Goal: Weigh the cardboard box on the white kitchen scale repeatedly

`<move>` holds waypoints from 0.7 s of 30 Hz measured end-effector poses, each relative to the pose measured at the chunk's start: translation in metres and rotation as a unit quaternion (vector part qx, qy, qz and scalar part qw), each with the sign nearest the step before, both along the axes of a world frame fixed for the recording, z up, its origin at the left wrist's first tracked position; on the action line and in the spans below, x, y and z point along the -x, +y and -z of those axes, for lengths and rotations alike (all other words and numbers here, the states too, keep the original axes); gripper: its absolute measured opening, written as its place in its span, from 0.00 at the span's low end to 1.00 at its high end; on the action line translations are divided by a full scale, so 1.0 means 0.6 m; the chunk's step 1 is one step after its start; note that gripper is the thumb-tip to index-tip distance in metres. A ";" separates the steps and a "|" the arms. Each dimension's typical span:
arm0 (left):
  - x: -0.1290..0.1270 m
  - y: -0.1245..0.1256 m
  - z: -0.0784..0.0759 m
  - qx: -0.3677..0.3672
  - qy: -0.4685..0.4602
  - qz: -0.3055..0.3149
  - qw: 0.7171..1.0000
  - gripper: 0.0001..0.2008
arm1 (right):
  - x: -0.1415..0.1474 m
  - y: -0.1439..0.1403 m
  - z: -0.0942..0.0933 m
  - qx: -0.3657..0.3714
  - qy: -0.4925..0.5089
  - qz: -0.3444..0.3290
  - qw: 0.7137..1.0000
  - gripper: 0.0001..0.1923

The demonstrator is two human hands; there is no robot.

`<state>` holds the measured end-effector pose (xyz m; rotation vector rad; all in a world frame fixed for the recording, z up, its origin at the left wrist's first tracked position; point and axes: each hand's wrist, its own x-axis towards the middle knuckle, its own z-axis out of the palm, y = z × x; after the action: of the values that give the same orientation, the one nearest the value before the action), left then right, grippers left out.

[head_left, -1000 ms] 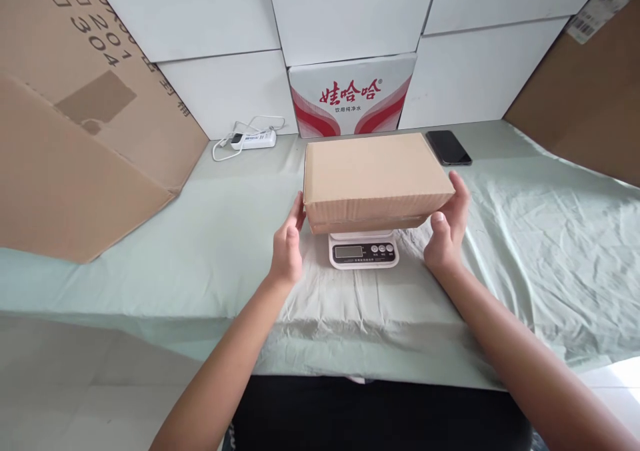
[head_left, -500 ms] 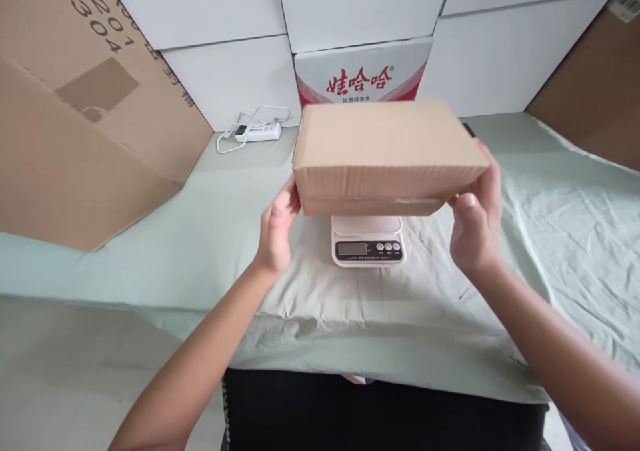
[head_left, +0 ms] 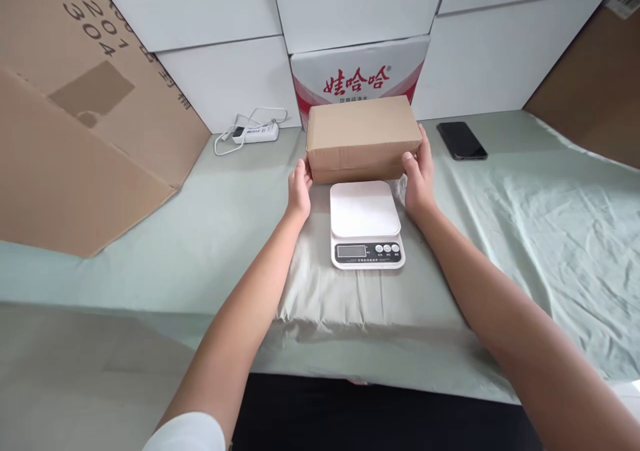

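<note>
A plain brown cardboard box [head_left: 363, 134] rests on the green cloth just behind a white digital kitchen scale [head_left: 367, 224], whose platform is bare. My left hand [head_left: 299, 191] presses against the box's left end and my right hand [head_left: 419, 174] against its right end, so I grip it between the two. Behind the box stands a white carton with red Chinese lettering [head_left: 356, 78].
A black phone [head_left: 461, 140] lies to the right of the box. A white power strip with cable [head_left: 253, 131] sits at the back left. Large brown cardboard sheets [head_left: 75, 118] lean at the left and right. White boxes [head_left: 350, 4] wall the back. The green-covered table's [head_left: 150, 251] front edge is near me.
The box was on the scale, then I lifted it and moved it away from me; it now sits on the cloth behind the scale, and the scale's platform is uncovered.
</note>
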<state>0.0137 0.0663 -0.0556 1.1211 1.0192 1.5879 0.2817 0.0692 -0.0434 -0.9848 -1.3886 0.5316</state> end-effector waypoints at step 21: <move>0.043 -0.024 -0.044 0.095 0.042 0.002 0.995 0.40 | -0.040 0.002 0.017 0.128 0.070 -0.023 0.989 0.38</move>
<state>-0.0120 0.0522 -0.0293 1.0657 1.1969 1.4165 0.3058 0.0702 -0.0539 -1.0994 -1.2399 0.8136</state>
